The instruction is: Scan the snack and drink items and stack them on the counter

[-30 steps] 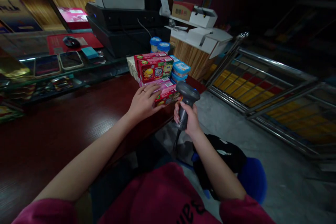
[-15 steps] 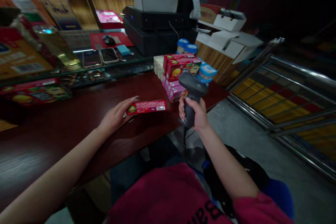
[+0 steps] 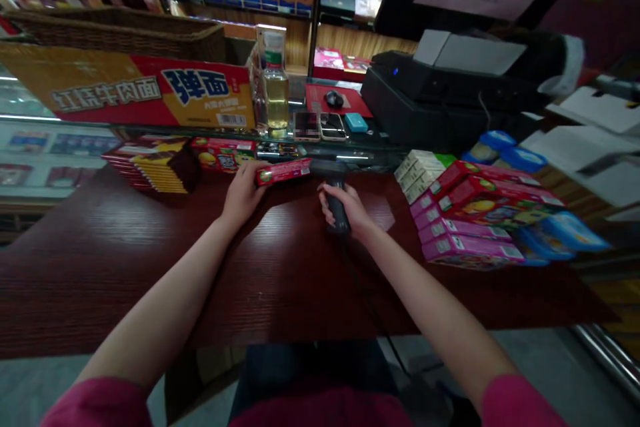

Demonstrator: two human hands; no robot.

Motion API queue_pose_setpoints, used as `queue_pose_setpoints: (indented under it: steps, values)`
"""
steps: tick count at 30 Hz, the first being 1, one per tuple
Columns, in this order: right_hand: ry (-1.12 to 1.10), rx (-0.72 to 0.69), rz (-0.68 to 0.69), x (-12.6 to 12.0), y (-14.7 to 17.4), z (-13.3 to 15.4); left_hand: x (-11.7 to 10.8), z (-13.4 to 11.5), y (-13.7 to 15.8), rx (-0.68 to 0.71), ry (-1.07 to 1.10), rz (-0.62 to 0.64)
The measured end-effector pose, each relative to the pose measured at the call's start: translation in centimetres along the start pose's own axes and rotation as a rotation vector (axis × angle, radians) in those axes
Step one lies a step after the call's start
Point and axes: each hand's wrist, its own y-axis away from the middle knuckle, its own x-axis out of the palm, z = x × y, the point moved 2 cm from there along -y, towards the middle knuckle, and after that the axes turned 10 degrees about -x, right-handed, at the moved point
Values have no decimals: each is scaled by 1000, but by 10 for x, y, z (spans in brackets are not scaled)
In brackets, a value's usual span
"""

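Note:
A slim red snack box [image 3: 284, 172] is gripped at its left end by my left hand [image 3: 245, 192], its printed narrow side facing me. In my right hand [image 3: 350, 208] is a dark barcode scanner [image 3: 339, 213], my fingers wrapped round its handle. The scanner's head points left toward the box's right end, a small gap apart. Its cable trails down over the table edge. Left of the box, another red snack box [image 3: 225, 154] stands at the counter's back, beside a stack of yellow-and-red packets [image 3: 156, 163].
On the right of the brown counter [image 3: 260, 280] stand red boxes [image 3: 493, 193], purple boxes [image 3: 463, 237], small white boxes [image 3: 417, 175] and blue-lidded tubs [image 3: 520, 159]. A glass shelf behind holds a bottle [image 3: 277, 93], two phones [image 3: 306, 125] and a noodle carton [image 3: 150, 90].
My view has swung left. The scanner has moved from near the stacked boxes on the right to the middle of the counter, its head now turned toward the held box.

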Motion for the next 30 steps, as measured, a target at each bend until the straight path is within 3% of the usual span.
queue_pose_setpoints:
  steps: [7, 21, 24, 28, 30]
  values:
    - [-18, -28, -14, -10, -3, -28, 1, -3, 1, 0, -1, 8]
    - [-68, -23, -28, -11, 1, -26, -2, 5, -3, -39, -64, -16]
    - [-57, -11, -17, -10, 5, -24, -22, 17, -2, -61, -106, 25]
    - [-55, -2, -3, -11, 6, -23, -69, 40, 6, -91, -212, 140]
    - [-56, -6, 5, -11, 6, -24, -89, 45, 9, -82, -300, 111]
